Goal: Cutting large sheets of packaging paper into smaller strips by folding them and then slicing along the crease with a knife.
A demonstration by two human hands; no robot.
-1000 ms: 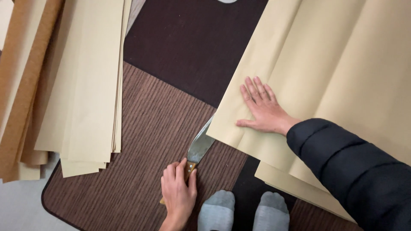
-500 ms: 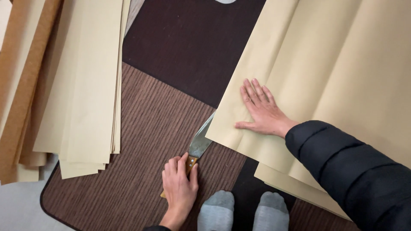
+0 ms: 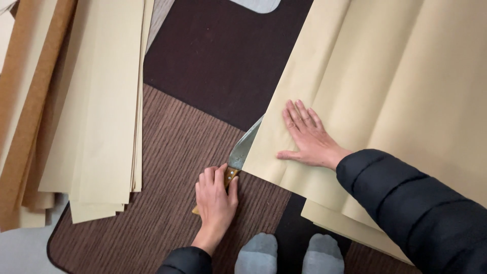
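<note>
Left hand (image 3: 215, 195): closed round the wooden handle of a broad steel knife (image 3: 242, 152), blade slid into the fold of a large folded cream paper sheet (image 3: 365, 91), edge along the crease. Right hand (image 3: 308, 137): flat, fingers spread, pinning that sheet against the brown ribbed mat (image 3: 172, 167). Stack of cut cream paper strips (image 3: 96, 111): set aside, well apart, left.

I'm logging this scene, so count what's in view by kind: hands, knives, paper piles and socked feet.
Hands: 2, the left hand and the right hand
Knives: 1, the knife
Paper piles: 2, the left pile and the right pile
Socked feet: 2
Total: 7
</note>
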